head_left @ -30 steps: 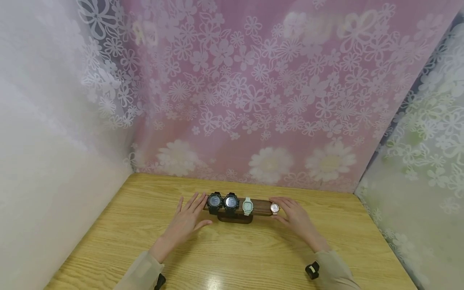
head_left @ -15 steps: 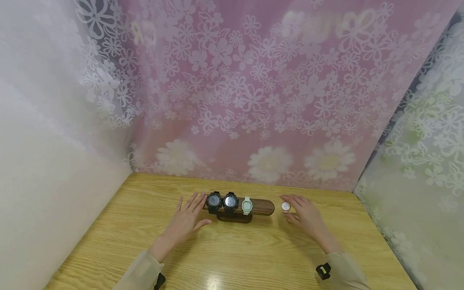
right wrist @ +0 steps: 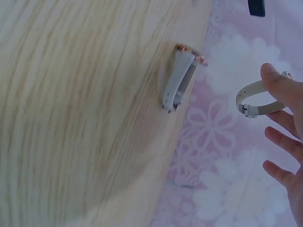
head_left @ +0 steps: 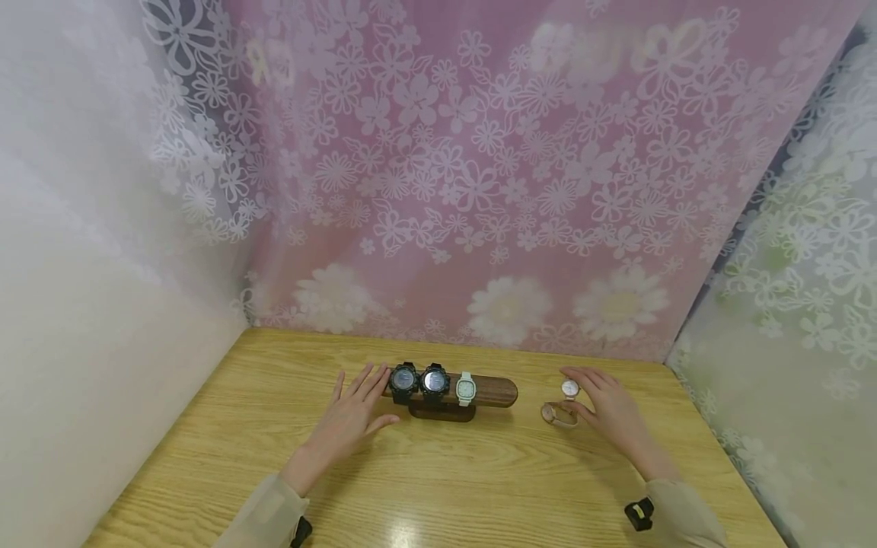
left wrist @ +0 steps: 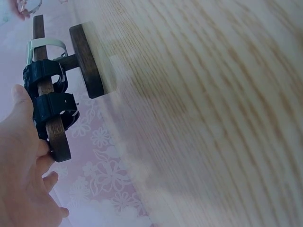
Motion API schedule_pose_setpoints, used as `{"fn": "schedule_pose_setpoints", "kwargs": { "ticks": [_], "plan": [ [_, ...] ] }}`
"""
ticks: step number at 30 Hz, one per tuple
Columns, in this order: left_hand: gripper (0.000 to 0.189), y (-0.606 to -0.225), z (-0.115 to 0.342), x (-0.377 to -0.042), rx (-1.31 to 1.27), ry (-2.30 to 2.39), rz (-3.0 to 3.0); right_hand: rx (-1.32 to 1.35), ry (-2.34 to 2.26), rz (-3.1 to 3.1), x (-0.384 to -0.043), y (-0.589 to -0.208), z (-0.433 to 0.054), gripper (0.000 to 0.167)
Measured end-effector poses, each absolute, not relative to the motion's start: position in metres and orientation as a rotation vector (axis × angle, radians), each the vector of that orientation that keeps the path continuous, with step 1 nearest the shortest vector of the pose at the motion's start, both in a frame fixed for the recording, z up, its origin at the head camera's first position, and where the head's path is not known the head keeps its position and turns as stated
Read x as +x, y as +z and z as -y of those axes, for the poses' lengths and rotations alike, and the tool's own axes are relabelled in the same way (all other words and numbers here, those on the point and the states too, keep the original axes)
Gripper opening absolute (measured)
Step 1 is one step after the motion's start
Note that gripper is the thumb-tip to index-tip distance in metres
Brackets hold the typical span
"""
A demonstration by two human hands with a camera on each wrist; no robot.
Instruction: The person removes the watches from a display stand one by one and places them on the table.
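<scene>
The left hand (head_left: 345,424) is resting relaxed, straight fingers against the end of a wooden stand (head_left: 499,391). Just right of those fingers, a black digital watch (head_left: 404,378), a second black watch (head_left: 435,381) and a pale green watch (head_left: 466,389) are sitting on its bar. Farther right, a rose-gold watch (head_left: 548,412) is lying on the table (head_left: 438,472), just below the right hand's thumb. The right hand (head_left: 610,411) is pinching a white-strapped watch (head_left: 569,388) above the table.
</scene>
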State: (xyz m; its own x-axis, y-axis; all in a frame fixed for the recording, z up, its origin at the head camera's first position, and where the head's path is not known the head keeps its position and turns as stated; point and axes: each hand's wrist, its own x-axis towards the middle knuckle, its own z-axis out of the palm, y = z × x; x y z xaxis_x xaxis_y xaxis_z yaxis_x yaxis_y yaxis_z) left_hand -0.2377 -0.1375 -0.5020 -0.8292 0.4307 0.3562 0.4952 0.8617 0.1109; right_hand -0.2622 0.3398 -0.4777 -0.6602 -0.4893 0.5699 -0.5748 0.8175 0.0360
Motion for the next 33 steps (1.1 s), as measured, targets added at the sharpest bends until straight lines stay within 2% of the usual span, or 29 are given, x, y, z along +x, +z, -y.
{"fn": "schedule_pose_setpoints", "kwargs": {
  "ticks": [4,9,19,21,33],
  "plan": [
    [0.083,-0.504,0.138,-0.238,-0.691,-0.273,2.713,0.753,0.19,2.428,-0.262,-0.48,-0.355,0.063],
    [0.083,-0.503,0.139,-0.238,-0.7,-0.267,2.699,0.701,0.177,2.44,-0.26,-0.483,-0.372,0.07],
    [0.082,-0.5,0.138,-0.238,-0.708,-0.276,2.685,0.658,0.136,2.516,-0.261,-0.497,-0.399,0.062],
    [0.082,-0.501,0.138,-0.238,-0.707,-0.272,2.683,0.659,0.12,2.526,-0.262,-0.499,-0.401,0.066],
    [0.081,-0.5,0.137,-0.237,-0.703,-0.294,2.7,0.644,0.074,2.678,-0.265,-0.508,-0.407,0.057]
  ]
}}
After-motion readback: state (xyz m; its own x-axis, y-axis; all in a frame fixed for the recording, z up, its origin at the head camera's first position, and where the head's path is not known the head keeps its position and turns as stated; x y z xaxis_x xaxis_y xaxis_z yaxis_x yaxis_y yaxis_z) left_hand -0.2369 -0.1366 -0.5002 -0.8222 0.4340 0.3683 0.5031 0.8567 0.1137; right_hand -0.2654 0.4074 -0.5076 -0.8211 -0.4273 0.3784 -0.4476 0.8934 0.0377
